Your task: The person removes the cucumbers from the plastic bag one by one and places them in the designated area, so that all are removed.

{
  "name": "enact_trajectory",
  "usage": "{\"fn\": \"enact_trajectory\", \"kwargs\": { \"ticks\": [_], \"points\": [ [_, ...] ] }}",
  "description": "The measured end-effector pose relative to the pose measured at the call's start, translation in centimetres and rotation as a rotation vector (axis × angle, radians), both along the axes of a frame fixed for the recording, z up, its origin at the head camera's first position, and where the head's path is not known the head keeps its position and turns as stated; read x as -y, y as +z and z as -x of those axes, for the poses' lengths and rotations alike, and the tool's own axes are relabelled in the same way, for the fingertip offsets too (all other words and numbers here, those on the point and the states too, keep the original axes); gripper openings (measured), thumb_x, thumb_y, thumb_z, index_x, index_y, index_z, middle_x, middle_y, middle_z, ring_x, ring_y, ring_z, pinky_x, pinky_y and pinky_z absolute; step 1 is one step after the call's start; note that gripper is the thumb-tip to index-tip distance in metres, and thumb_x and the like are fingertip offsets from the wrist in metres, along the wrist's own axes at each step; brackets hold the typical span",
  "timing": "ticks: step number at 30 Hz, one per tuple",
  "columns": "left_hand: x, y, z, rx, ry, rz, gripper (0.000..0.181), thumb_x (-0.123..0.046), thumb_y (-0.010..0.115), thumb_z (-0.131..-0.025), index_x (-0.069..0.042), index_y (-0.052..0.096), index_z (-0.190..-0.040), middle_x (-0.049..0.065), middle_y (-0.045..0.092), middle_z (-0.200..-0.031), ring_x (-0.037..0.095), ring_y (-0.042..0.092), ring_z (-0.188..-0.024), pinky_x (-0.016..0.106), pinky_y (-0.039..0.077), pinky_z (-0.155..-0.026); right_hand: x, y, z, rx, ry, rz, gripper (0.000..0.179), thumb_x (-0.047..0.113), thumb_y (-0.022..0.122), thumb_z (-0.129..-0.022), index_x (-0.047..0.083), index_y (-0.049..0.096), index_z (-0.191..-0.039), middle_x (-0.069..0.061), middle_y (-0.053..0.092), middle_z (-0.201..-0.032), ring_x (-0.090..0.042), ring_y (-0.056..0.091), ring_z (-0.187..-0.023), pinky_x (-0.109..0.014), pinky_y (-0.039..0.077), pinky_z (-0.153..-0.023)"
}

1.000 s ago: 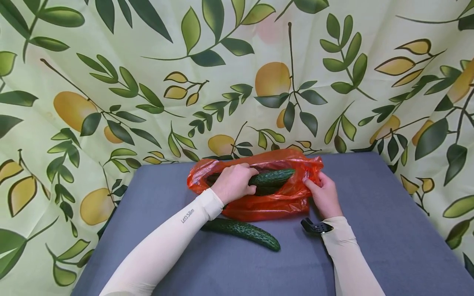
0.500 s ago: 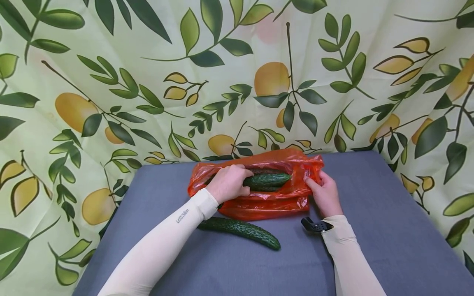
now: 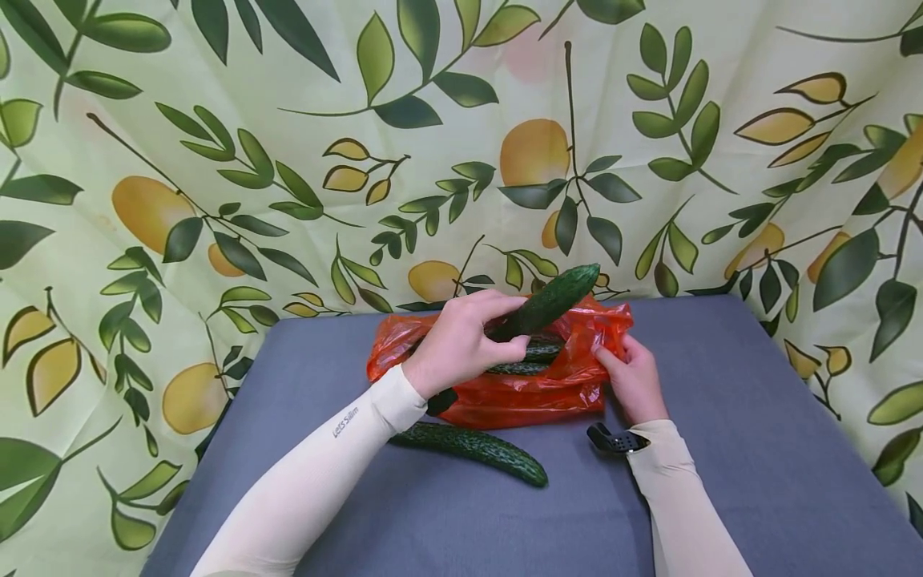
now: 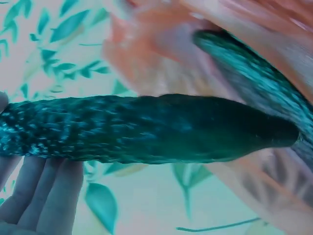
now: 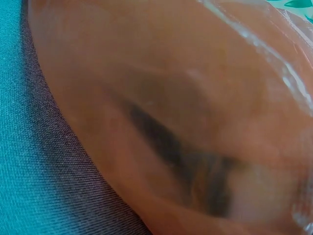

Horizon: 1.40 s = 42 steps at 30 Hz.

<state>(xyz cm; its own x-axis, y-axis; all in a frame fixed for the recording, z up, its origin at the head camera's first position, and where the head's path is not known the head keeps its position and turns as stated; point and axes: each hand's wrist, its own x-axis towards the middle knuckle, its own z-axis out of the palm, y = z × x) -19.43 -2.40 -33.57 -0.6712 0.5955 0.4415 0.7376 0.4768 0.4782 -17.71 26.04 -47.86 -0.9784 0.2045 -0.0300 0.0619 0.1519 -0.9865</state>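
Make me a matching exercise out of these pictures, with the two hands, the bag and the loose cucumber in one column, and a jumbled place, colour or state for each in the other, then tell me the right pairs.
Column one
1. Left hand
2. Right hand
3. Bag
4. Loose cucumber

Column two
A. Gripping one end of the bag
B. Lying on the grey-blue table, in front of the bag
C. Holding a tilted cucumber
D. Red

Right pairs: 1-C, 2-A, 3-D, 4-B.
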Motion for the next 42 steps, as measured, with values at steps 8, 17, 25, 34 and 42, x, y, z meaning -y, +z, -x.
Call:
{"fn": "enact_trajectory", "kwargs": {
  "ticks": [8,17,25,34,42],
  "points": [
    [0.6,2.0,-2.9,-0.083,-0.128,-0.120,0.041,-0.019,0.081,-0.089,-0.018,0.078,-0.130,-0.006,0.075,-0.110,0.005,0.066,-0.091,0.025,0.058,-0.078,0.4,0.0,0.4,-0.030,-0.003,0.004,0.045,0.024,0.061,-0.109,-0.002,0.058,-0.146,0.015,0.072,-0.106,0.002,0.067,-0.088,-0.014,0.057,-0.083],
    [2.2,2.0,-6.3,-0.283,-0.164,-0.005,0.045,-0.018,0.080,-0.088,-0.019,0.076,-0.133,-0.006,0.070,-0.109,0.002,0.063,-0.081,0.011,0.048,-0.067,0.6,-0.5,0.3,-0.079,-0.063,0.040,0.031,0.022,0.069,-0.106,0.006,0.065,-0.132,0.028,0.069,-0.094,0.006,0.065,-0.087,-0.012,0.053,-0.082],
    [5.0,-0.4,-8.9,-0.367,-0.096,0.298,0.042,-0.022,0.080,-0.086,-0.026,0.077,-0.127,-0.011,0.065,-0.102,-0.001,0.049,-0.065,0.015,0.036,-0.055,0.3,-0.2,0.1,0.013,0.028,0.044,0.064,0.045,0.069,-0.105,0.002,0.055,-0.150,0.028,0.072,-0.099,0.002,0.073,-0.089,-0.016,0.060,-0.081],
    [8.4,-4.9,-10.7,-0.150,-0.076,0.525,0.038,-0.027,0.082,-0.088,-0.027,0.080,-0.125,-0.011,0.064,-0.097,-0.001,0.049,-0.069,0.014,0.036,-0.058,0.6,-0.2,0.2,0.033,0.026,0.010,0.067,0.050,0.068,-0.104,0.005,0.053,-0.152,0.028,0.070,-0.103,0.002,0.070,-0.093,-0.013,0.058,-0.085],
    [9.8,-8.2,-10.8,-0.066,-0.088,0.562,0.035,-0.026,0.082,-0.087,-0.027,0.080,-0.122,-0.011,0.064,-0.095,-0.002,0.049,-0.070,0.015,0.038,-0.057,0.7,-0.2,0.1,0.031,0.014,0.022,0.061,0.045,0.069,-0.105,0.003,0.055,-0.148,0.028,0.071,-0.099,0.001,0.070,-0.090,-0.014,0.058,-0.083]
  ]
}}
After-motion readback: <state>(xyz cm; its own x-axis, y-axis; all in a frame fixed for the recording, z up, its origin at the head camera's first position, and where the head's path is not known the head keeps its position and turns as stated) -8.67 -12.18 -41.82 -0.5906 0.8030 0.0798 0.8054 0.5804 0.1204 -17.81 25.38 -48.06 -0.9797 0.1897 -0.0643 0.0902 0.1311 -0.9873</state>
